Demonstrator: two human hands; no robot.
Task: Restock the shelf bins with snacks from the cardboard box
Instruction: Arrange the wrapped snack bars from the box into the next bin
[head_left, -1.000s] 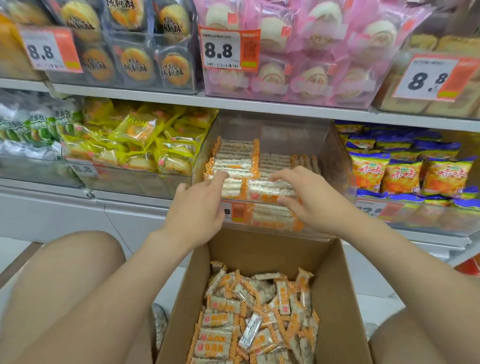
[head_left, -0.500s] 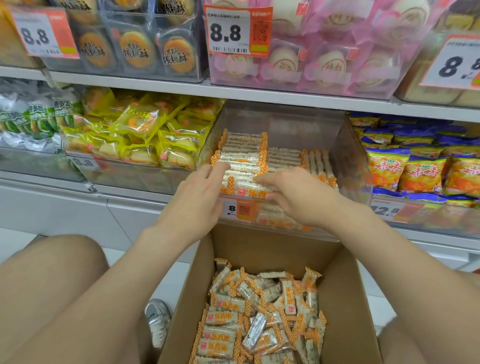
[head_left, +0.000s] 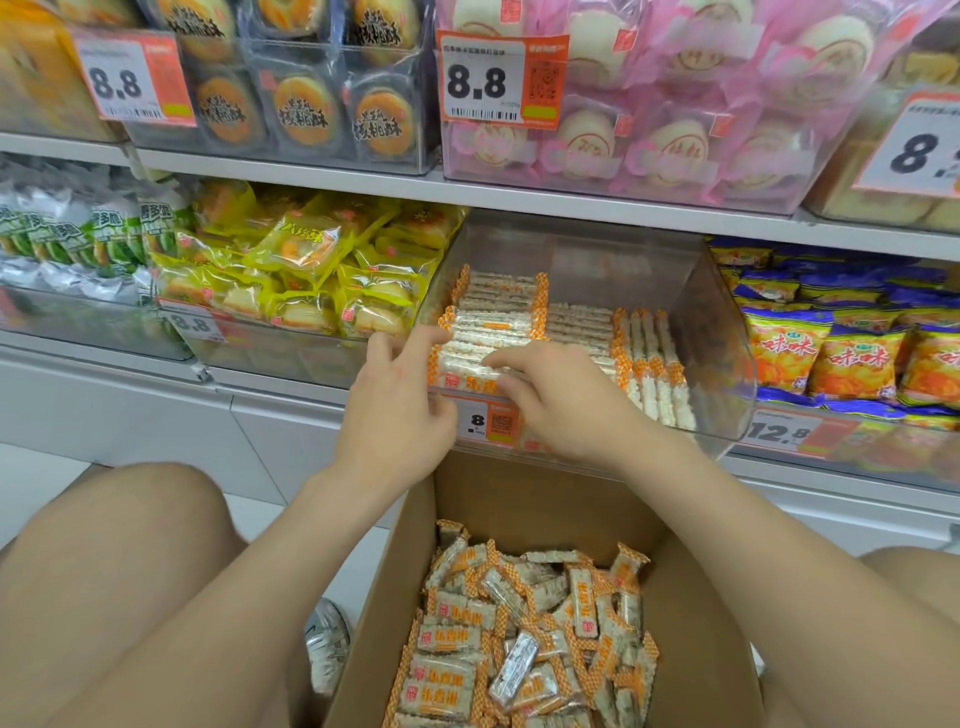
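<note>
Maybe halfway, I judge: the bin (head_left: 719, 332) is part-filled and the cardboard box (head_left: 701, 603) well loaded. My left hand (head_left: 395, 405) lies straight-fingered against the snack bars (head_left: 488, 332); my right hand (head_left: 566, 405) pinches them.

The right hand (head_left: 563, 402) has slid left along the clear plastic shelf bin (head_left: 727, 364). Its curled fingers (head_left: 501, 359) now pinch the front white-and-orange wrapped snack bars (head_left: 488, 328), just beside the left hand (head_left: 395, 410), whose forefinger now stretches over that stack.

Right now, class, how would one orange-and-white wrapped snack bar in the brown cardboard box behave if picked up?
Probably light: the orange-and-white wrapped snack bar looks puffed. Likely stiff: bars stacked in the clear plastic bin hold straight edges. Glossy film may slip.
</note>
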